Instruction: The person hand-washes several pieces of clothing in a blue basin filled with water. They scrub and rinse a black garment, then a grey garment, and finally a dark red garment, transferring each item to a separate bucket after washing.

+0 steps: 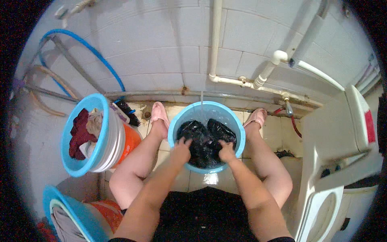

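Clock: we set its centre on the round blue basin (242, 139), with 12 toward the tiled wall (161, 64) and 6 toward the person.
Basin: we find it on the tiled floor (195, 182), between the person's lower legs.
Black cloth: within the basin we observe wet, bunched black cloth (201, 151), dark and glossy, filling much of its lower half.
Water: a thin stream (202, 99) falls into the basin from 12 o'clock; we cannot see its source.
Left hand: at 8 o'clock, the left hand (181, 151) rests on the black cloth, fingers apart.
Right hand: at 4 o'clock, the right hand (227, 151) touches the same cloth; we cannot tell whether its fingers grip any.
Feet: we note pink slippers (159, 113) at 10 and 2 o'clock.
Bucket: at 9 o'clock stands a white-and-orange bucket (131, 139), topped by a tilted blue tub (65, 141) with dark red cloth (79, 133) and beige cloth (94, 122).
Brush: we place a black-bristled brush (131, 115) near 10 o'clock.
Pipes: a white pipe (215, 40) descends the wall at 12 o'clock.
Hose: a blue hose (94, 50) arches at 10 o'clock.
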The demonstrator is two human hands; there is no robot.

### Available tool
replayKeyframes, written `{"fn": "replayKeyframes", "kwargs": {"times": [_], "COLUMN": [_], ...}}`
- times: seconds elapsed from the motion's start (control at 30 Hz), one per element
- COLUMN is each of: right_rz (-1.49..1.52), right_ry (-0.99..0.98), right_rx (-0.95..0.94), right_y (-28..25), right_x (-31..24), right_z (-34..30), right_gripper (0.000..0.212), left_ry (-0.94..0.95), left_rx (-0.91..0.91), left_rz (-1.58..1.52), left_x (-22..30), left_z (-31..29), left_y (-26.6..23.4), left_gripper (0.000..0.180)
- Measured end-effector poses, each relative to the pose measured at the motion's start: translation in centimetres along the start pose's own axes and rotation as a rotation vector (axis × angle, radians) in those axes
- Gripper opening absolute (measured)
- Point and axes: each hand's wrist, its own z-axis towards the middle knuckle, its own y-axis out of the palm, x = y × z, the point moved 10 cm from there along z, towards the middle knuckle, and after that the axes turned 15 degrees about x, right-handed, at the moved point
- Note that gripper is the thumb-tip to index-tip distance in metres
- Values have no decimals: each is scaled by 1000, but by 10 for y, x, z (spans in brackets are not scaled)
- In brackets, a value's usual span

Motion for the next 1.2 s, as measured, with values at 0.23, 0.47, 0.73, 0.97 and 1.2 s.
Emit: {"fn": "replayKeyframes", "kwargs": {"times": [0.23,0.47,0.73,0.97,1.2], "right_rz": [1217,1099,964,78,-404], "right_ry": [598,-59,-513,-403,-297], "right_rx": [264,380,717,484,-82], "right_y": [-148,-351,-439,-240,-2], "right_x": [-23,-169,-254,-187,-55], "right_z": [19,-1,-98,-25,-9], "right_gripper": [21,51,49,42,69], "left_ry": [-555,-460,108,185,235], "left_rx": [272,502,758,511,-124], "left_rz": [-1233,-1659,-1751,-694,-5], "left_x": [-86,-19,31,26,30], "left_z": [58,50,25,73,27], "left_y": [-126,-342,-457,-250,8], "left_gripper": [38,31,42,48,70]}}
